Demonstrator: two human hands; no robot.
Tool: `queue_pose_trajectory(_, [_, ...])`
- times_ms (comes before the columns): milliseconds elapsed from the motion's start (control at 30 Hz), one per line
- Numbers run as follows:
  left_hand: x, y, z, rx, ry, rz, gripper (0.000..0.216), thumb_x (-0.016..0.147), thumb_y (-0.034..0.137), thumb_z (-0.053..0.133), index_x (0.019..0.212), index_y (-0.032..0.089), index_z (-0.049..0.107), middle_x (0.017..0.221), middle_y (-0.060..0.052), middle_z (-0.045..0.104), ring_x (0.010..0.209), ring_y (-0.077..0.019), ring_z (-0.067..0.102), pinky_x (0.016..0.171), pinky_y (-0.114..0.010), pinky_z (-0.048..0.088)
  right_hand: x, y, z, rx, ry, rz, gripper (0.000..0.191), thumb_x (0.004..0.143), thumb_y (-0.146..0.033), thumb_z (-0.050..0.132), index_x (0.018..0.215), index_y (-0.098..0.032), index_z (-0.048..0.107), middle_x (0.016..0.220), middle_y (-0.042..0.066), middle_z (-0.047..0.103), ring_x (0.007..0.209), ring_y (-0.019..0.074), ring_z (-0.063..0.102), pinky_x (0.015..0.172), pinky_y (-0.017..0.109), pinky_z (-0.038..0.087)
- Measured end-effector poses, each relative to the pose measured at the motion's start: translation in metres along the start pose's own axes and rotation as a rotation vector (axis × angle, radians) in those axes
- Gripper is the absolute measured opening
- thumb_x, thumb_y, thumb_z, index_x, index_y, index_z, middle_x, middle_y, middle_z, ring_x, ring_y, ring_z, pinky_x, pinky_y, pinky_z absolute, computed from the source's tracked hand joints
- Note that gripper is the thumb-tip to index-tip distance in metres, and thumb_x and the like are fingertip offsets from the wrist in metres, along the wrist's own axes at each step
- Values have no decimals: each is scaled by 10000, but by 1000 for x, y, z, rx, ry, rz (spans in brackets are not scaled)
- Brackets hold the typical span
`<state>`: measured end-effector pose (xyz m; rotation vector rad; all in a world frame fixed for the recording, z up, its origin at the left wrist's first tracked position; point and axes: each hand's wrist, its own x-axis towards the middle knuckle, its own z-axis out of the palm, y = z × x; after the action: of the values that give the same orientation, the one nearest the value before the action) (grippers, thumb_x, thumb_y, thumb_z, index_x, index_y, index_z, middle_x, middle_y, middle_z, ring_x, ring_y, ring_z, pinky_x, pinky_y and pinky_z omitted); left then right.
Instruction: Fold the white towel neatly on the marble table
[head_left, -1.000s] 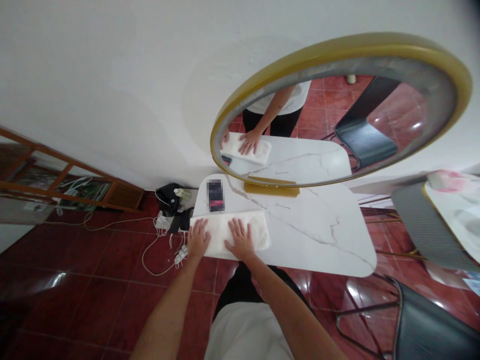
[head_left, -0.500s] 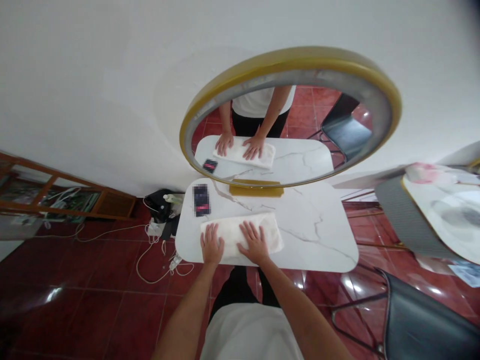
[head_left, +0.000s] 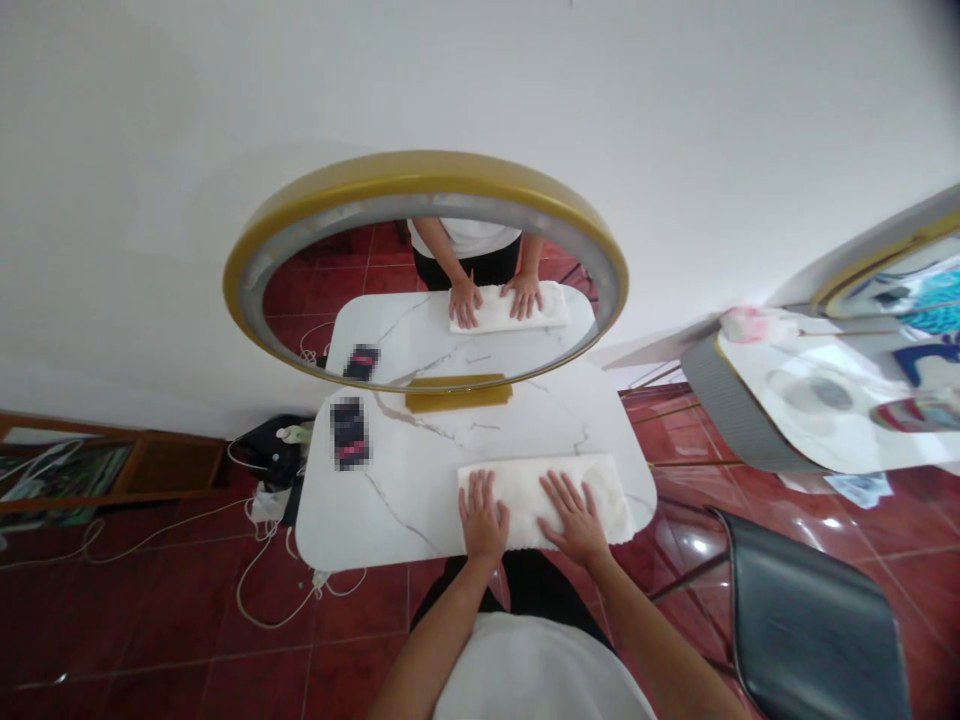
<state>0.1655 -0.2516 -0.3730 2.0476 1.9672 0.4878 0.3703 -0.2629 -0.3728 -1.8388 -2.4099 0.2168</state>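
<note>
in the head view, a folded white towel (head_left: 544, 492) was laid along the near edge of a white marble-patterned table (head_left: 420, 490), toward its right end. the left hand (head_left: 482, 515) was pressed flat on the towel's left part, fingers spread and open, nothing being gripped. the right hand (head_left: 576, 515) was likewise laid open and flat on the towel's middle, fingers fanned, palm down. both hands were set just beside each other, a strip of towel being seen between them. a dark, blurred-out phone (head_left: 349, 432) was placed at the table's far left corner, well apart from the towel. a round gold-framed mirror (head_left: 315, 205) was stood at the table's far edge on a gold base (head_left: 458, 396), and the towel and hands were reflected in it. a black chair (head_left: 810, 620) was seen to the right, and white cables (head_left: 262, 590) were strewn on the red tiled floor (head_left: 150, 620) at the left.
</note>
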Motion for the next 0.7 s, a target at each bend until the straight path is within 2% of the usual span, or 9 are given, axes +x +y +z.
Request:
queue_pose_trajectory(133, [5, 40, 10, -9, -111, 131, 658, 856, 144, 420, 1467, 209, 187, 1503, -54, 297, 1413, -218, 171, 1151, -490, 205, -29, 40, -1, -29, 26, 79, 731, 865, -441, 439, 1482, -257, 93, 1510, 31, 248, 1389, 260, 209, 1124, 527, 78])
queue_pose_trajectory(267, [8, 63, 20, 10, -144, 193, 651, 860, 167, 426, 1466, 211, 194, 1512, -48, 275, 1413, -221, 171, 1153, -490, 203, -42, 65, -5, -35, 30, 110, 755, 858, -451, 444, 1484, -247, 74, 1509, 40, 252, 1385, 266, 218, 1120, 536, 88])
queue_pose_trajectory(467, [19, 72, 29, 39, -124, 198, 629, 864, 208, 433, 1459, 216, 226, 1497, -49, 311, 1401, -228, 213, 1153, -495, 187, -26, 82, -18, 0, -12, 63, 740, 855, -464, 448, 1481, -261, 110, 1504, 40, 267, 1378, 270, 234, 1118, 525, 86])
queue_pose_trajectory(700, [51, 74, 32, 78, -142, 273, 625, 829, 206, 474, 1430, 226, 305, 1465, -46, 371, 1385, -229, 254, 1150, -476, 202, -11, 89, -20, 47, -4, 89, 738, 848, -461, 457, 1479, -255, 135, 1509, 39, 251, 1381, 282, 219, 1117, 530, 70])
